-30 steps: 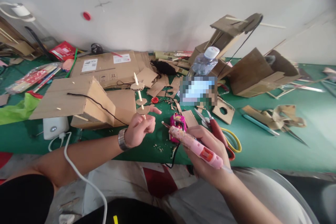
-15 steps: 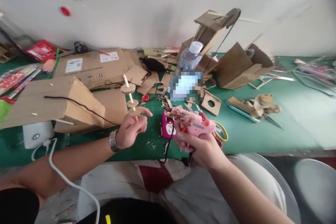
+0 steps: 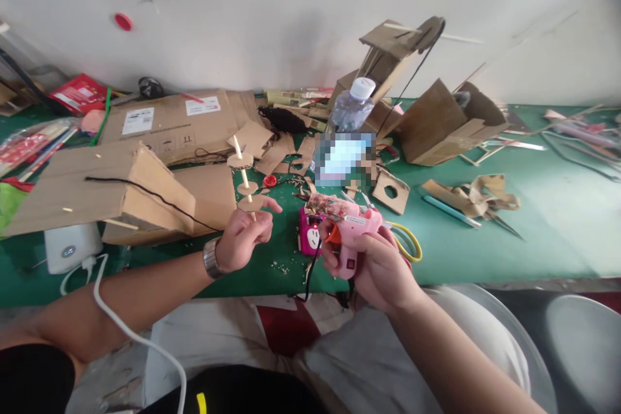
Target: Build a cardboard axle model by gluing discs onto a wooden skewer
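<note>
Wooden skewer (image 3: pixel 244 176) carrying 3 cardboard discs (image 3: pixel 240 160) stands nearly upright above the green desk (image 3: pixel 485 246), pinched at its lower end in the left hand (image 3: pixel 244 239). Right hand (image 3: pixel 378 268) has its grip closed around a pink glue gun (image 3: pixel 347 223), nozzle pointing left toward the skewer, just above a pink power strip (image 3: pixel 309 237).

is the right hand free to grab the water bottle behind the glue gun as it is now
Probably not: the right hand is closed around the pink glue gun, though nothing blocks the path to the water bottle.
</note>
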Motion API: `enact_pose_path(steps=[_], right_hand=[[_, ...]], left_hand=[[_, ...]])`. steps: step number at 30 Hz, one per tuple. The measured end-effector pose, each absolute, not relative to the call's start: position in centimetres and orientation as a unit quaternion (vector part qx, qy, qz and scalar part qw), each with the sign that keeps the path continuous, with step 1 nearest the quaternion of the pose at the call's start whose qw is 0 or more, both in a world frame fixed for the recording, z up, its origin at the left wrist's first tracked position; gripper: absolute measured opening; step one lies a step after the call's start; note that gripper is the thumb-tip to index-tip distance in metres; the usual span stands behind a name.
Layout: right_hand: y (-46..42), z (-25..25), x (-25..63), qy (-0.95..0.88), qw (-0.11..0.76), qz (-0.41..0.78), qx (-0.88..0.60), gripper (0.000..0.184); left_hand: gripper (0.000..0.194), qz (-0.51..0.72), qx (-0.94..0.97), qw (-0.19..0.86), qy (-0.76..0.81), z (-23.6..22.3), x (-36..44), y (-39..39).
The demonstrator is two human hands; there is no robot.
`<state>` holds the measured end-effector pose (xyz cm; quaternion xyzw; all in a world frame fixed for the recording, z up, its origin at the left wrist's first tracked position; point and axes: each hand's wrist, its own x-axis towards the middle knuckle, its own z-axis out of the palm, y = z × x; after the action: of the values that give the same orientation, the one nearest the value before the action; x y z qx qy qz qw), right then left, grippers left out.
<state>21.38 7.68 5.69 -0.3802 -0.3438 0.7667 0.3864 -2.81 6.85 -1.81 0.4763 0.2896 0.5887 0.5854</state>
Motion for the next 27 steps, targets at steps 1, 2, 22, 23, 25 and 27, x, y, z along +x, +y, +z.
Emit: enact_pose_path(steps=[1,2,22,23,25,27], right_hand=[[7.68,5.68,21.39,-0.343,0.382,0.771,-0.377,0.018],[7.67,5.68,21.4,-0.34,0.38,0.774,-0.375,0.02],[7.46,5.15,21.68,-0.392,0.358,0.764,-0.367,0.051],[7.44,5.19,21.71,-0.391,0.359,0.763,-0.369,0.051],[7.4,5.27,21.75,-0.39,0.358,0.763,-0.372,0.051],[7.36,5.33,21.75,-0.392,0.353,0.76,-0.379,0.053]], left_hand=[[0.023,0.589,0.477,0.585,0.29,-1.86,-2.83,6.86],[0.023,0.588,0.477,0.584,0.292,-1.92,-2.85,6.86],[0.037,0.558,0.498,0.569,0.341,-2.03,-2.93,6.64],[0.037,0.559,0.499,0.568,0.341,-2.05,-2.92,6.63],[0.036,0.56,0.5,0.566,0.34,-2.08,-2.9,6.63],[0.036,0.56,0.502,0.566,0.337,-2.09,-2.89,6.67]])
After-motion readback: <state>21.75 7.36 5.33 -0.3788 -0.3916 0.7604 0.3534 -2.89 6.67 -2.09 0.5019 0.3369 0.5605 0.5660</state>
